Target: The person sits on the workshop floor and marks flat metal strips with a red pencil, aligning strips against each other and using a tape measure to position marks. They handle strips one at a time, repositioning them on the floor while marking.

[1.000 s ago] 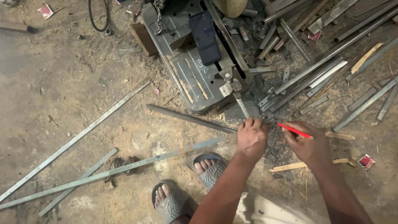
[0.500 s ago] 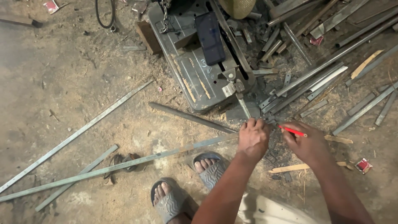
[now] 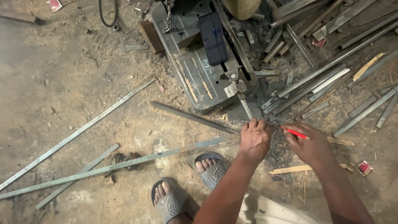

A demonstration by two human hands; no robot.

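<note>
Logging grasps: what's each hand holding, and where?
Right hand: red pencil, gripped at its rear end. Left hand: presses on long metal strip near its end; grip unclear.

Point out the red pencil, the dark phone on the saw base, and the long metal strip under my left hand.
red pencil [image 3: 295,132], head view, mid-shaft.
dark phone [image 3: 213,38], head view, screen centre.
long metal strip [image 3: 124,164], head view, middle of its length.
</note>
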